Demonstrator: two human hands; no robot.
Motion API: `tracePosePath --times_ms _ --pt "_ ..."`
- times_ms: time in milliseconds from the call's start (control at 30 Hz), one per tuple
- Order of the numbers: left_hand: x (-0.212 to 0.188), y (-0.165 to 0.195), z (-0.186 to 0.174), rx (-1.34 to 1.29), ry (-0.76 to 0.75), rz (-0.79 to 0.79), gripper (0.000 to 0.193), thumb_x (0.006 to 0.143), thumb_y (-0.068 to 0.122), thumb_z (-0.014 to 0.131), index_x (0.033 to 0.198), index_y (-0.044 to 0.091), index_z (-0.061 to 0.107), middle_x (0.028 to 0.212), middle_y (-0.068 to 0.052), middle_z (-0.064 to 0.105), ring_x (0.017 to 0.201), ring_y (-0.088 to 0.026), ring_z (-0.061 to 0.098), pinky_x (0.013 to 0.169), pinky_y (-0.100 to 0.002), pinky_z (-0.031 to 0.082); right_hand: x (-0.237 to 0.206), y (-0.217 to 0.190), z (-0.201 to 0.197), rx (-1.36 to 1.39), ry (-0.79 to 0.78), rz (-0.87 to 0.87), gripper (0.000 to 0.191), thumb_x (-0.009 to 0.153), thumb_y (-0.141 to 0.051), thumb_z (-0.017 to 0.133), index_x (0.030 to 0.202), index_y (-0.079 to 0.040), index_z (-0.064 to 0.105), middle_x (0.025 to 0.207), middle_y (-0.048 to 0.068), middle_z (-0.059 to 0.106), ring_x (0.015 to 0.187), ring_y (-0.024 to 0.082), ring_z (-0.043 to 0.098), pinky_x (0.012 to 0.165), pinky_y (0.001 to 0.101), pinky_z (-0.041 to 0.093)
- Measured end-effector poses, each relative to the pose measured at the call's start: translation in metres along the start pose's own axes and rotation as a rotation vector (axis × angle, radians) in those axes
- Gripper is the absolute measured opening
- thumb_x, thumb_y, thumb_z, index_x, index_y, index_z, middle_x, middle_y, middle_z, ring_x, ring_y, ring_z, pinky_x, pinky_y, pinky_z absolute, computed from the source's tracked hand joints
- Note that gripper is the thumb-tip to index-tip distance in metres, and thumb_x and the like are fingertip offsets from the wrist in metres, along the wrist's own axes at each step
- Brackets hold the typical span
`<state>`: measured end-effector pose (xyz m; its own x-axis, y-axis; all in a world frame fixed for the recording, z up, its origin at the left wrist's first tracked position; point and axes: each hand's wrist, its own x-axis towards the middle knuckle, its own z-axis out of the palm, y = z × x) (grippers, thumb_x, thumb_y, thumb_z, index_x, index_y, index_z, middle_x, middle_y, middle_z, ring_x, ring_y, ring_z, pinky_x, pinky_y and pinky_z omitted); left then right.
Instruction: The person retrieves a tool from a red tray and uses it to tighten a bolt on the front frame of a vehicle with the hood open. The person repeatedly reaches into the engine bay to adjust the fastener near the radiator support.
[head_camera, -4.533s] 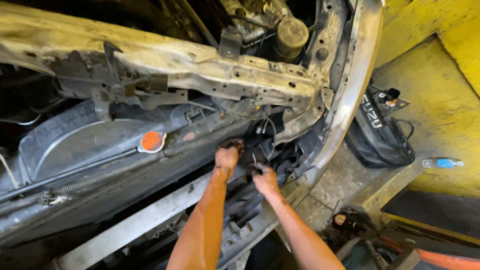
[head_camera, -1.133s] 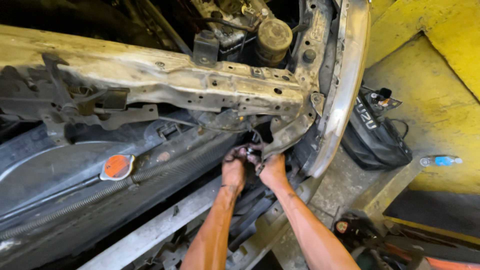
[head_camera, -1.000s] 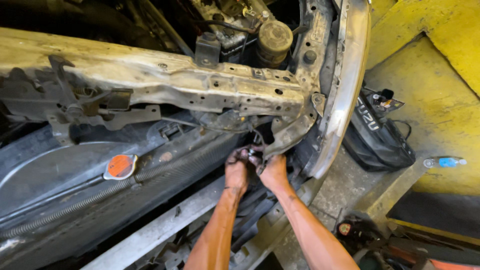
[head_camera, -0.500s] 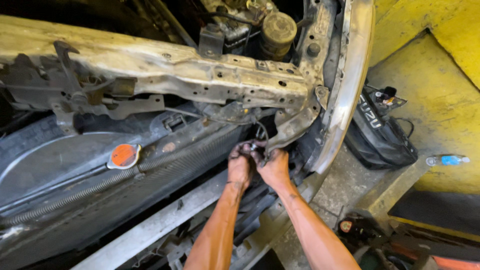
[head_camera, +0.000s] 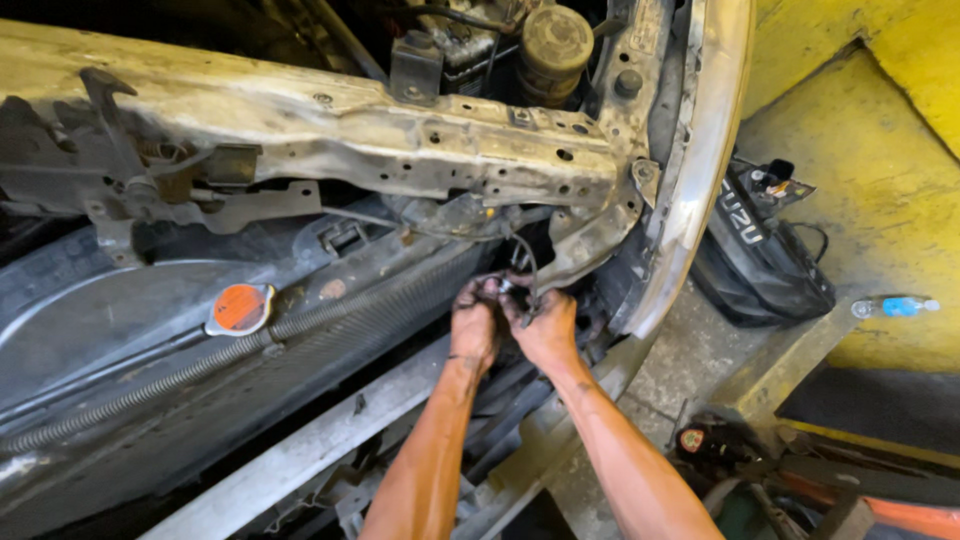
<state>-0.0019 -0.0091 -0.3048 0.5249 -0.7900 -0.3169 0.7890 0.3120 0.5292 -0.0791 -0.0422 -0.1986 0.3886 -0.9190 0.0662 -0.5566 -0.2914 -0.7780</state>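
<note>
Both my hands are pressed together at the right end of a car's stripped front, just under the dirty cream crossmember (head_camera: 330, 130). My left hand (head_camera: 473, 330) and my right hand (head_camera: 545, 325) are closed around a small dark part with a black wire (head_camera: 527, 262) running up from it. What exactly the fingers grip is hidden by grime and shadow. The black radiator (head_camera: 250, 360) lies to the left of my hands, with an orange-topped cap (head_camera: 240, 307) on it.
A curved cream body edge (head_camera: 700, 150) runs down the right. A black removed part (head_camera: 765, 260) lies on the concrete floor beside yellow walls. A blue-capped bottle (head_camera: 893, 306) rests on a ledge. Tools (head_camera: 740, 450) lie at the lower right. A grey bar (head_camera: 320, 440) crosses below.
My hands rose from lower down to the corner under the crossmember and came together on the small wired part. In the last second they barely shifted.
</note>
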Motion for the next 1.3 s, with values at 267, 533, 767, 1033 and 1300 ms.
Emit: tracePosePath --times_ms 267,533,767,1033,1300 --pt "0.001 0.005 -0.001 0.227 -0.035 0.059 0.016 0.104 0.01 0.059 0.105 0.004 0.073 0.093 -0.002 0.073 0.082 -0.01 0.062 0.077 -0.027 0.053 0.011 0.024 -0.006 0.288 -0.098 0.045 0.032 0.081 -0.011 0.084 0.112 -0.005 0.077 0.096 0.005 0.08 0.084 0.008 0.07 0.078 0.0271 0.056" --pt "0.004 0.013 0.004 0.554 0.034 0.143 0.016 0.101 0.006 0.059 0.103 0.005 0.074 0.092 0.0 0.073 0.083 -0.009 0.061 0.078 -0.027 0.052 0.01 0.024 0.006 0.401 -0.007 0.143 0.022 0.088 -0.011 0.079 0.108 -0.003 0.079 0.096 0.006 0.079 0.084 0.011 0.069 0.078 0.0288 0.055" --pt "-0.001 0.01 0.008 0.611 0.04 0.234 0.017 0.098 0.0 0.055 0.099 0.004 0.071 0.09 -0.003 0.072 0.085 -0.011 0.061 0.08 -0.029 0.052 -0.002 0.002 0.02 0.189 0.164 0.029 0.012 0.088 -0.002 0.067 0.097 -0.001 0.075 0.089 0.012 0.079 0.08 0.016 0.074 0.076 0.0317 0.057" --pt "0.001 0.001 0.005 0.484 0.11 0.14 0.016 0.1 0.001 0.054 0.097 0.005 0.069 0.087 -0.001 0.068 0.082 -0.01 0.058 0.077 -0.028 0.051 -0.006 -0.002 0.028 0.114 0.235 0.042 0.013 0.085 -0.003 0.065 0.094 -0.003 0.073 0.088 0.014 0.078 0.08 0.024 0.076 0.077 0.0367 0.058" --pt "0.005 -0.006 0.007 0.374 0.162 0.061 0.016 0.102 0.005 0.055 0.095 0.005 0.069 0.084 0.001 0.068 0.075 -0.009 0.057 0.069 -0.026 0.051 -0.007 -0.001 0.02 0.079 0.188 -0.056 0.017 0.087 -0.004 0.065 0.101 -0.004 0.074 0.091 0.015 0.078 0.083 0.024 0.077 0.076 0.0362 0.058"
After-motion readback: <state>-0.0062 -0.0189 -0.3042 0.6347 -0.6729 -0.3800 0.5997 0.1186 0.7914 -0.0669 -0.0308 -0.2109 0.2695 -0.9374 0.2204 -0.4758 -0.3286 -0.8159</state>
